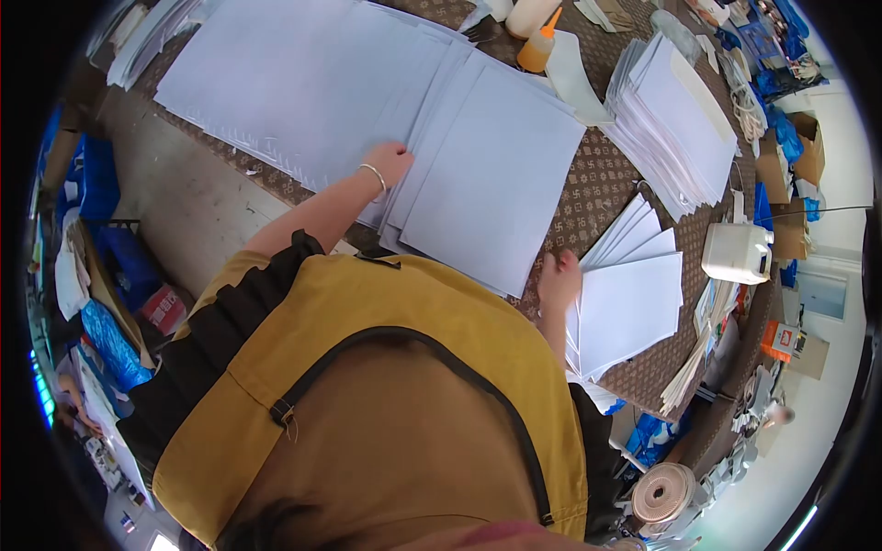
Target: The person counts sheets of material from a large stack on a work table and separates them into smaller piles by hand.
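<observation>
My left hand (393,163) rests with curled fingers at the seam between a wide spread of large white sheets (294,83) and an overlapping stack of white sheets (496,165). What its fingers pinch, if anything, is hidden. Between that stack and a smaller fanned pile of white paper pieces (634,303), my right hand (560,280) is closed, close against the pile's left edge. I cannot make out anything in its fingers. Thin white strips or cords show at the pile's lower left.
The table has a brown patterned cover (588,184). On it are a thick white paper stack (671,119), a glue bottle with orange tip (539,46) and a white jerrycan (738,253). A rolled band (661,493) is at lower right; blue bags (115,340) lie left.
</observation>
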Demonstrator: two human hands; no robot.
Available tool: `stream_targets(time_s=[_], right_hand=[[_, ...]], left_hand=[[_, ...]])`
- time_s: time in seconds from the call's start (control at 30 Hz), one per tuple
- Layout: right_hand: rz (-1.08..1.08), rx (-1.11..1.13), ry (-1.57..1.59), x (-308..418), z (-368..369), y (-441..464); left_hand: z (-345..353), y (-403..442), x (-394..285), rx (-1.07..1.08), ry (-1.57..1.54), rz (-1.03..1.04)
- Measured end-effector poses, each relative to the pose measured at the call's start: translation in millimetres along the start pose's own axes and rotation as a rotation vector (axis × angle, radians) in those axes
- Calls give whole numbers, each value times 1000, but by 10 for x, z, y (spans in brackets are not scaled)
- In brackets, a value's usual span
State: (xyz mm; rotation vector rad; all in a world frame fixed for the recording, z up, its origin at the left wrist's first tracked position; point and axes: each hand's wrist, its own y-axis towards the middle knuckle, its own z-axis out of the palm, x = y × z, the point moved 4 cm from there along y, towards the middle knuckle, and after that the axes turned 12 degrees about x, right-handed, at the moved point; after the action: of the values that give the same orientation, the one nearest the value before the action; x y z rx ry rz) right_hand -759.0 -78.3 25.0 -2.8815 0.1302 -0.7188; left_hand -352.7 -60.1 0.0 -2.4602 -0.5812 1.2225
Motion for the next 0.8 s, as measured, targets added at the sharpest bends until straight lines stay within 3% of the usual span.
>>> stream_targets(time_s=[0.03,0.17,0.23,0.27,0.3,0.4,0.5,0.67,0.8], right_hand=[[-25,62,230,201,156,33],[-57,-156,144,582,377,157],[0,2,425,512,519,253],[28,79,563,509,562,279],[24,79,557,513,560,300],[98,439,843,541,665,274],[74,449,814,589,657,259],[78,434,876,582,541,246],[93,443,931,612,524,189]], left_hand=[[27,-34,-15,-13,-87,2],[218,41,210,-58,-437,-6],[380,112,420,-89,-789,-33],[313,72,374,-90,-794,-34],[217,42,325,-104,-715,-33],[61,-58,232,-125,-567,-42],[-100,-8,259,-234,-219,12],[-153,-36,142,-195,-44,-26],[-191,-339,-55,-413,57,101]])
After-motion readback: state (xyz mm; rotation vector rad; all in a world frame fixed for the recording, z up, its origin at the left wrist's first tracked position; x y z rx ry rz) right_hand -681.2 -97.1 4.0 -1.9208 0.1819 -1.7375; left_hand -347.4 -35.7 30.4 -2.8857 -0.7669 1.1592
